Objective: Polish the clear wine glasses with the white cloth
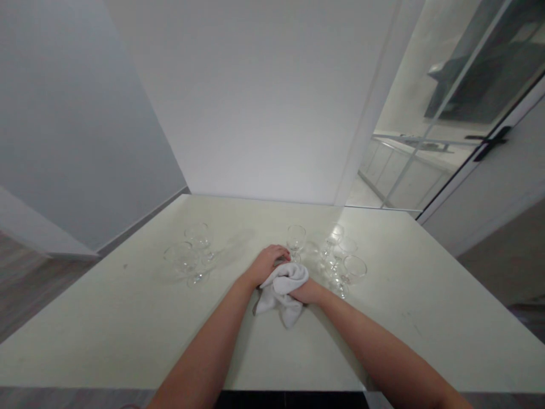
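Observation:
In the middle of the table, a clear stemmed glass (296,237) stands upright. My left hand (271,262) is curled beside its lower part, with the fingertips at the stem and foot; the exact contact is hard to see. My right hand (307,291) is closed on a white cloth (283,288), which is bunched up over its fingers and hides them. Loose ends of the cloth hang toward me onto the tabletop. Both hands are close together, the cloth between them.
Several clear stemmed glasses (355,266) are grouped to the right of my hands. More stemmed glasses (198,234) stand on the left. The pale table (128,335) reaches back to a white panel (264,113). A door with a black handle (489,142) is at the right.

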The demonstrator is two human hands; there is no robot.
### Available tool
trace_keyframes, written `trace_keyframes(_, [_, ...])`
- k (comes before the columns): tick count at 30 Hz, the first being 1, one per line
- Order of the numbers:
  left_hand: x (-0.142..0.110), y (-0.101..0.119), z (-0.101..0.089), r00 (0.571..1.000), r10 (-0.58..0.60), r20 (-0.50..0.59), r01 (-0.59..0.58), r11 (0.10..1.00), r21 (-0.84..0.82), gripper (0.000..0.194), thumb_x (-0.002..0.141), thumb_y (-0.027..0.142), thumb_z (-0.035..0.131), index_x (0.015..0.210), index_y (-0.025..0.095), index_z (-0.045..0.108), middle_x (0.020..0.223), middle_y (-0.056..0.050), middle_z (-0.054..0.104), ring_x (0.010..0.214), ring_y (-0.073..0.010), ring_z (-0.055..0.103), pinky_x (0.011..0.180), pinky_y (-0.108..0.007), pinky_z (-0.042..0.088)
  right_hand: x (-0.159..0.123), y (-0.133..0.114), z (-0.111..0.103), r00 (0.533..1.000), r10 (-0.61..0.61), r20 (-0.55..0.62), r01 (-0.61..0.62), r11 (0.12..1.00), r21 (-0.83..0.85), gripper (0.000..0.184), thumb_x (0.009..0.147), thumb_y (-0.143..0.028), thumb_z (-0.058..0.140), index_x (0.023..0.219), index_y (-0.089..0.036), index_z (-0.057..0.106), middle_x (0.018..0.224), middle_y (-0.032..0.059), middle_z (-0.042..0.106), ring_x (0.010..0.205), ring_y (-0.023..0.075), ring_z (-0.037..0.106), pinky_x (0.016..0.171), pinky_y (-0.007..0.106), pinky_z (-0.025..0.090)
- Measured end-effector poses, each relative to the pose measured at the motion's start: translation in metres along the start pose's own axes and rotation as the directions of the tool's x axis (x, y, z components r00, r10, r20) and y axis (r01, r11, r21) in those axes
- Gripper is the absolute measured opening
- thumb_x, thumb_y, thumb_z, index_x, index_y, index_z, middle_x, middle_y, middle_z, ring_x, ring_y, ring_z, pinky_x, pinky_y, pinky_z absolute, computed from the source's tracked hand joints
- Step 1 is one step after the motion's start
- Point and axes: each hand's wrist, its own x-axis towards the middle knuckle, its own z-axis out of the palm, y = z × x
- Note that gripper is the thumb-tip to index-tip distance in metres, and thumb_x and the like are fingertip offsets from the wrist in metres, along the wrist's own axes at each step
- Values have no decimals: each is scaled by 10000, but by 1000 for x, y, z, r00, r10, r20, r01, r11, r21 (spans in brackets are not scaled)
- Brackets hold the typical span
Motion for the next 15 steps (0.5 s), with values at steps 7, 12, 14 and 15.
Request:
trace_keyframes(7, [-1, 2, -1, 999, -15, 28, 14, 999, 31, 251, 856, 331, 588, 1053, 222, 699, 1191, -76, 657, 1125, -221, 568, 1006, -385, 409, 2, -1, 2, 1000, -19, -15, 18, 1000, -7, 189, 818, -312, 596, 710, -162, 635, 778, 32, 618, 747, 153, 516, 768, 288, 445])
trace_keyframes(12, [-1, 1, -1, 999, -12, 44, 11, 999, 36, 235, 849, 326, 593, 1028, 227, 708, 1187, -69, 657, 1121, -215, 564, 1008, -374, 407, 1, -6, 0, 1000, 17, 4, -16, 999, -27, 193, 809, -325, 603, 706, -165, 631, 751, 20, 618, 742, 151, 526, 754, 275, 448])
trace_keyframes(14, [-2, 0, -1, 998, -15, 58, 13, 999, 39, 257, 853, 328, 584, 1064, 241, 702, 1222, -63, 644, 1148, -215, 551, 1019, -377, 399, 1, -5, 1, 999, 35, 5, -35, 999, -36, 175, 806, -315, 605, 721, -166, 639, 759, 18, 622, 755, 153, 534, 767, 275, 448])
trace_keyframes(15, [-2, 0, -1, 998, -20, 65, 17, 999, 44, 269, 855, 328, 579, 1085, 251, 697, 1240, -60, 636, 1162, -216, 543, 1023, -380, 395, 1, -3, 1, 999, 41, 7, -41, 998, -37, 166, 806, -308, 604, 728, -167, 643, 769, 19, 625, 762, 155, 537, 773, 276, 449])
